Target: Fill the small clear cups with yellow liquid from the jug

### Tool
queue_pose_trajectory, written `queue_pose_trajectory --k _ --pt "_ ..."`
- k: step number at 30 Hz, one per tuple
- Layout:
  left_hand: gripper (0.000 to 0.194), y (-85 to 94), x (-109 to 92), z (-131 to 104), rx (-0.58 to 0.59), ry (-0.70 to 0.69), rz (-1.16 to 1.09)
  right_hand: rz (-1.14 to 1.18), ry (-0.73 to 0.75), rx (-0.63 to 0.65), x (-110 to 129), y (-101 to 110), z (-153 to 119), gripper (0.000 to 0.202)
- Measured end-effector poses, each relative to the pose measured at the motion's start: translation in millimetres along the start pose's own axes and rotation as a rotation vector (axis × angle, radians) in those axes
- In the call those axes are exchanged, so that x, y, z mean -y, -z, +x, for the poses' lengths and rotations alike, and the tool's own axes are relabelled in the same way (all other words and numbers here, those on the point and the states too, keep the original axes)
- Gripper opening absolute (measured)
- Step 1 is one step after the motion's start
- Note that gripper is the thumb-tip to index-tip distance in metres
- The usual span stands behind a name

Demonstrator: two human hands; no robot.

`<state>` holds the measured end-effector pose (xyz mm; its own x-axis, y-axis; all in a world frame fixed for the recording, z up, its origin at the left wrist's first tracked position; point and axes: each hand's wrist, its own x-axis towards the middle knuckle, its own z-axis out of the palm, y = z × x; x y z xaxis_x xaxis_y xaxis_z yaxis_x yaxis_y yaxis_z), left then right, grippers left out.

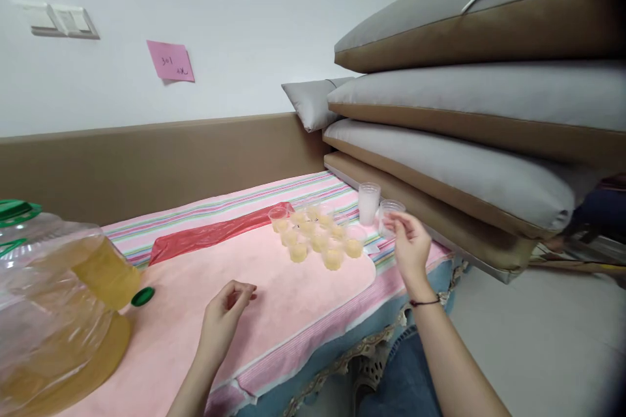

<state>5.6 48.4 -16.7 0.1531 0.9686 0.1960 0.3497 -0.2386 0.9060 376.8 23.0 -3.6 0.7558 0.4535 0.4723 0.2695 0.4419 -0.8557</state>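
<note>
Head view: large clear plastic jug of yellow liquid (53,313) cut off at left edge, green lid (14,210) partly out of frame. Right hand (411,244) pinches empty clear plastic cup (390,214) at rim, beside stack of frosted cups (368,203). Left hand (225,319) loosely curled, holds nothing, rests on pink cloth (274,300). About ten small filled cups (317,238), exact count unclear. One green cap (143,296) near jug.

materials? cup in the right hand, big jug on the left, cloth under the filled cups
Cup: looks like thin clear plastic, glossy; the right hand shows through its wall.
Jug: clear plastic, likely PET; creased, see-through walls over yellow liquid, green plastic handle.
Cloth: pink fabric, matte and soft-looking, maybe towelling; weave too fine to tell.
Filled cups: seemingly the same clear plastic.
</note>
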Motion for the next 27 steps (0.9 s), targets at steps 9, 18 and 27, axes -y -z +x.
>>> queue_pose_trajectory --k 9,18,27 --pt "0.047 16.5 2 -1 -0.081 0.071 0.068 -0.308 -0.092 -0.067 -65 18 81 0.040" --pt "0.047 18.5 -2 -8 -0.086 0.061 0.229 -0.333 -0.073 0.013 -93 24 94 0.047" --pt "0.035 13.6 -10 -15 -0.058 -0.131 0.312 -0.384 -0.009 0.012 -89 20 92 0.074"
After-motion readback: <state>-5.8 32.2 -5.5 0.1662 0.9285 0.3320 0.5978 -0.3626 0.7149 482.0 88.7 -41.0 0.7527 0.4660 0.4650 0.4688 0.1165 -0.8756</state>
